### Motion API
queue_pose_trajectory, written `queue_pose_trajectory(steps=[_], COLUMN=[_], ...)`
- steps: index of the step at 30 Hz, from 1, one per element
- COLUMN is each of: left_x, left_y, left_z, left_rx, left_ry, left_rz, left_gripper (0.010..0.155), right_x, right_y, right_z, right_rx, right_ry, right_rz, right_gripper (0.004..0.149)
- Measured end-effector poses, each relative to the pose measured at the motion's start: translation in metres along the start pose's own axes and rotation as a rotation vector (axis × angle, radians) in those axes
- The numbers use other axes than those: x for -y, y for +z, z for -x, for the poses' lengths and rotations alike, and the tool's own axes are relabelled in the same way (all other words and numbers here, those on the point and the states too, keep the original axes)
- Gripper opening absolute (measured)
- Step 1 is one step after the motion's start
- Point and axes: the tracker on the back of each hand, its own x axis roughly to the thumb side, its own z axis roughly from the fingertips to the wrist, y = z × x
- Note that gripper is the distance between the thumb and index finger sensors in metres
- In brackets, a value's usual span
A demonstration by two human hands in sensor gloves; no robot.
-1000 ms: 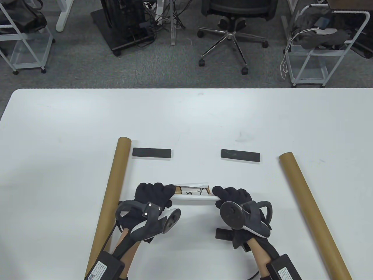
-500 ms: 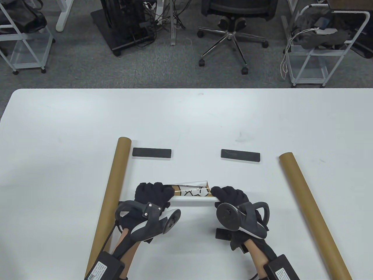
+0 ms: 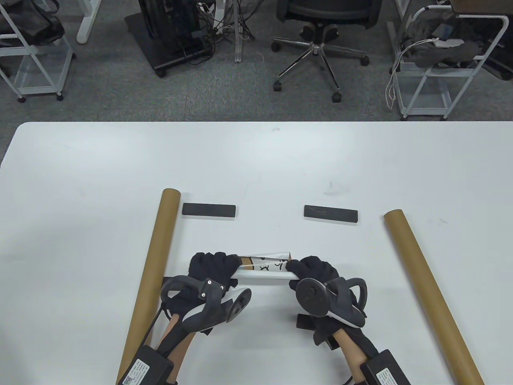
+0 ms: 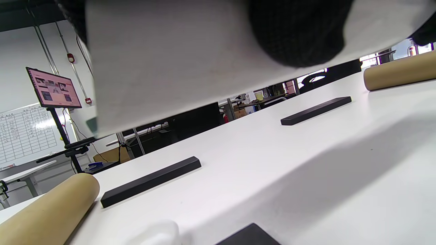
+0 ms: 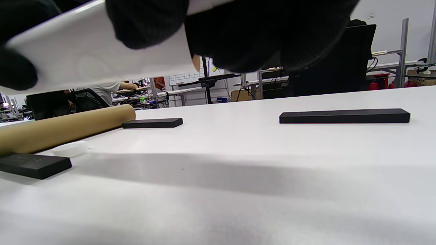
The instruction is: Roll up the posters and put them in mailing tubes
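While both gloved hands grip the ends of the rolled white paper poster, the main risk, as I judge it, is the loose outer flap springing open: the free edge with its printed side shows lifted along the far side of the roll, and any slackening of the fingers would let the coil unwind or telescope sideways. The left hand curls closed around the roll's left end, and the right hand curls closed around its right end (in both wrist views the dark fingertips wrap over the white paper, which hangs clear above its own shadow). The roll sits near the table's front edge, lying crosswise between the two long brown cardboard mailing tubes: the left tube just beside the left hand, the right tube well apart from the right hand. Too loose a roll could jam at a tube's mouth. Farther out on the white table lie two flat black bars, another black block partly under the right wrist, and a small white cap beside the left tube.
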Motion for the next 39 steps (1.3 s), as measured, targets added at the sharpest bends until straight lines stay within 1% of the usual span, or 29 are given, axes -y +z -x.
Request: queue_pose_trajectory(steps=[5,7,10,13,16,18,19,20,22,23,24,26,28,33,34,35,39], left_x=[-0.0005,0.0002,0.0033,0.0063,0.0048,0.0031,0.0026,0.0025,0.0023,0.0022,0.0024,0.0031,0.0035,-0.0002,-0.0011,-0.0016,-0.0014], left_y=[0.0007,0.0006,0.0003,-0.0002,0.0001,-0.0002,-0.0003,-0.0005,-0.0004,0.0000,0.0001,0.0004,0.0006,0.0009,0.0004,0.0006,0.0008], left_z=[0.0012,0.0033,0.0079,0.0096,0.0069,0.0051,0.0042,0.0028,0.0018,0.0021,0.0024,0.0032,0.0028,0.0039,0.0047,0.0052,0.0054], left_rx=[-0.014,-0.030,-0.047,-0.043,-0.027,-0.032,-0.022,-0.022,-0.010,-0.010,-0.011,-0.009,-0.008,-0.026,-0.034,-0.040,-0.029], left_ry=[0.003,-0.007,0.020,0.059,0.028,-0.001,-0.024,-0.053,-0.074,-0.049,-0.037,-0.027,-0.022,-0.041,-0.028,-0.019,-0.026], left_rz=[-0.013,-0.006,0.001,0.029,0.022,0.006,-0.004,-0.014,-0.017,-0.014,-0.012,-0.002,0.005,-0.013,0.004,0.020,0.015], left_gripper=[0.051,0.052,0.055,0.056,0.059,0.064,0.065,0.067,0.064,0.060,0.057,0.050,0.048,0.046,0.047,0.047,0.052], right_x=[0.0011,0.0019,0.0018,0.0018,-0.0003,-0.0023,-0.0021,-0.0011,0.0007,0.0010,0.0009,-0.0004,-0.0013,0.0000,0.0003,0.0006,0.0004], right_y=[-0.0005,-0.0005,-0.0006,-0.0005,-0.0009,-0.0014,-0.0011,-0.0007,-0.0010,-0.0010,-0.0011,-0.0010,-0.0007,-0.0001,-0.0004,-0.0005,-0.0006], right_z=[0.0011,0.0020,0.0040,0.0041,0.0034,0.0033,0.0021,0.0007,-0.0004,-0.0003,0.0005,0.0023,0.0024,0.0003,0.0000,-0.0003,-0.0006], right_rx=[-0.012,-0.009,-0.010,-0.012,-0.003,0.010,-0.006,-0.006,-0.012,-0.014,-0.013,-0.003,-0.004,-0.026,-0.025,-0.022,-0.012], right_ry=[0.009,-0.006,-0.020,-0.014,-0.006,-0.027,-0.025,0.014,0.078,0.079,0.066,0.035,0.041,0.080,0.079,0.074,0.082], right_rz=[-0.007,-0.011,-0.001,0.018,-0.008,-0.054,-0.061,-0.051,-0.007,-0.002,-0.004,-0.012,-0.014,0.013,0.009,0.005,0.008], right_gripper=[0.054,0.058,0.062,0.056,0.055,0.056,0.056,0.058,0.055,0.050,0.049,0.049,0.051,0.054,0.055,0.055,0.058])
